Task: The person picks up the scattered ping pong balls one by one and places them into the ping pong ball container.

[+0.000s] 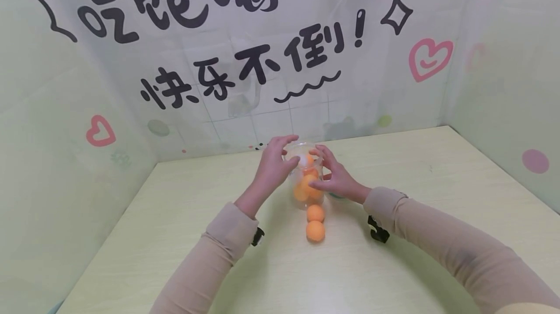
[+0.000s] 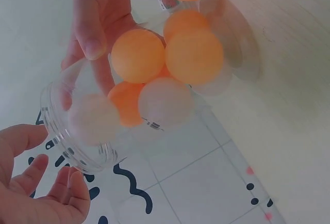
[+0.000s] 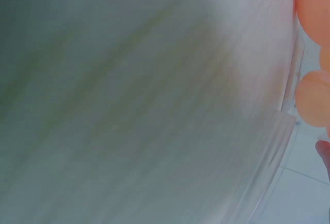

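Observation:
A clear jar (image 1: pixel 292 175) holding orange and white ping-pong balls stands toward the back of the table. My right hand (image 1: pixel 343 183) grips the jar's right side, thumb in front and fingers behind. My left hand (image 1: pixel 274 158) is at the jar's upper left, its loosely bent fingers around the rim. In the left wrist view, the left fingertips (image 2: pixel 35 131) are right beside the jar's rim (image 2: pixel 77 152). Orange balls (image 2: pixel 138 56) and white balls (image 2: pixel 165 102) show through the wall. Two orange ping-pong balls (image 1: pixel 315 231) sit in line in front of the jar.
A teal-edged thing (image 1: pixel 336 196) is partly hidden under the right hand. Behind the pale table (image 1: pixel 210 255) hangs a white sheet (image 1: pixel 376 85) with black lettering and pink hearts. A blurred pale surface (image 3: pixel 129 105) fills most of the right wrist view.

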`<state>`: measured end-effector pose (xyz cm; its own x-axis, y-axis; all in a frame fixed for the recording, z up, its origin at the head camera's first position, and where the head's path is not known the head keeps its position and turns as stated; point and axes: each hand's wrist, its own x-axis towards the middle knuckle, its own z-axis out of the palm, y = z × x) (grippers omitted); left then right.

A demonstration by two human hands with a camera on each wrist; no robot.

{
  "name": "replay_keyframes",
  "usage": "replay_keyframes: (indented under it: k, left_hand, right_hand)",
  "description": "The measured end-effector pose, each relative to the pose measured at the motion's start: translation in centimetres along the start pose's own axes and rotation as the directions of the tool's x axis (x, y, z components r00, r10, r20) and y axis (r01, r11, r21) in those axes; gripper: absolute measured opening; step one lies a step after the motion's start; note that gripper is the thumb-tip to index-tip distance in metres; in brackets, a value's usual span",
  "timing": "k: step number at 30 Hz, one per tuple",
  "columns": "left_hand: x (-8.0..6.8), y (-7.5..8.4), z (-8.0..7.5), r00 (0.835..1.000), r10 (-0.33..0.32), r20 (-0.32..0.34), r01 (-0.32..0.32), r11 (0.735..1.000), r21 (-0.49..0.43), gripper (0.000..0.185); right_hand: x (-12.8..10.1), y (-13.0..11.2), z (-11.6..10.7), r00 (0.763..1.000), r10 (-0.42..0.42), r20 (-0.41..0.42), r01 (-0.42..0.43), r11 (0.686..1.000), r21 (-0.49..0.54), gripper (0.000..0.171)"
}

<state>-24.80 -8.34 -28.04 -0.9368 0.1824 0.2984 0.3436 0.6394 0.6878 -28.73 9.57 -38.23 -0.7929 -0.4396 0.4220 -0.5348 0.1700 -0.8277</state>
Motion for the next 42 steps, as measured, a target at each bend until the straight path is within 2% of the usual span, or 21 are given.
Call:
replay_keyframes:
  k: [8,13,16,20,22,25,28,30,32,36,42]
  left_hand:
    - [-0.4,-0.5,-0.3,0.999,0.014,-0.039,-0.016,0.998,-0.059,0.049]
    - [-1.5,-0.4,-0.3,0.998,0.046,-0.042,-0.048,0.998,-0.051,0.041]
    - [-2.7,-0.2,0.0,0.997,0.070,-0.015,-0.070,0.997,-0.015,0.034]
    - [-4.5,-0.1,0.9,0.989,0.114,0.093,-0.118,0.992,0.043,0.026]
    - [-5.3,-0.3,1.4,0.978,0.126,0.167,-0.140,0.987,0.075,0.024]
    - [-6.3,-0.7,2.3,0.947,0.144,0.288,-0.192,0.970,0.149,0.026]
    - [-7.1,-1.3,3.3,0.907,0.113,0.405,-0.224,0.946,0.236,0.035]
    - [-7.4,-1.7,3.9,0.883,0.094,0.460,-0.248,0.925,0.287,0.039]
    - [-7.8,-2.0,4.4,0.864,0.056,0.500,-0.246,0.913,0.324,0.040]
    - [-8.3,-2.0,4.9,0.849,0.029,0.528,-0.250,0.902,0.352,0.032]
    - [-8.7,-2.0,4.9,0.843,-0.007,0.538,-0.207,0.919,0.335,0.025]
  right_hand:
    - [0.1,0.0,0.0,1.000,0.003,0.000,-0.003,1.000,0.004,0.083]
    - [0.0,0.0,0.0,1.000,0.001,0.001,-0.001,1.000,0.011,0.083]
    - [-0.1,-0.1,0.0,1.000,-0.006,-0.002,0.006,1.000,0.011,0.083]
    - [-0.4,-1.8,0.0,1.000,-0.003,-0.005,0.003,1.000,0.005,0.081]
    - [-0.5,-2.8,0.0,1.000,-0.001,-0.002,0.001,1.000,0.006,0.080]
    - [-0.6,-3.3,0.0,1.000,0.000,0.003,0.000,1.000,-0.007,0.079]
    - [-0.3,-2.2,0.0,1.000,-0.001,0.004,0.001,1.000,-0.005,0.081]
    - [-0.1,-1.4,0.0,1.000,-0.003,0.001,0.003,1.000,-0.008,0.082]
    - [0.0,-0.6,-0.1,1.000,-0.003,-0.003,0.003,1.000,-0.008,0.084]
    - [0.1,-0.1,-0.1,1.000,-0.017,-0.006,0.017,1.000,-0.015,0.083]
    - [0.1,0.0,0.0,1.000,-0.009,-0.006,0.009,1.000,-0.021,0.083]
